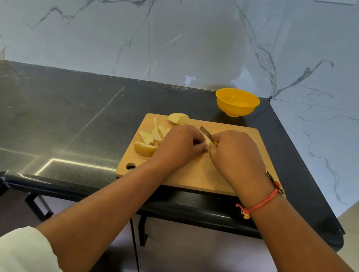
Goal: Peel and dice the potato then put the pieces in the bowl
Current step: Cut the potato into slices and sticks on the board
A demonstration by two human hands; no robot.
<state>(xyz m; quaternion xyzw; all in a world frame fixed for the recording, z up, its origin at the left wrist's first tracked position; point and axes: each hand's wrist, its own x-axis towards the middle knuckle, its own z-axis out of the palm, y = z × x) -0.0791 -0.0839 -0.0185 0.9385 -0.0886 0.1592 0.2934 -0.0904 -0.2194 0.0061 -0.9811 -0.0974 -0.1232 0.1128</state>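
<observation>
On the wooden cutting board (191,175) lie several pale potato slices and wedges (145,148), with two larger pieces (177,118) at the board's far edge. My left hand (178,146) has its fingers curled down on a potato piece (207,141) that is mostly hidden between my hands. My right hand (235,154) grips a small knife (205,132) with a yellow handle; its blade points up-left over that piece. The yellow bowl (236,102) stands beyond the board and looks empty.
The board sits near the front right of a dark stone counter (60,118) with a marble wall behind and to the right. The counter's front edge (118,196) runs just below the board. Cabinet doors with black handles (143,233) are underneath.
</observation>
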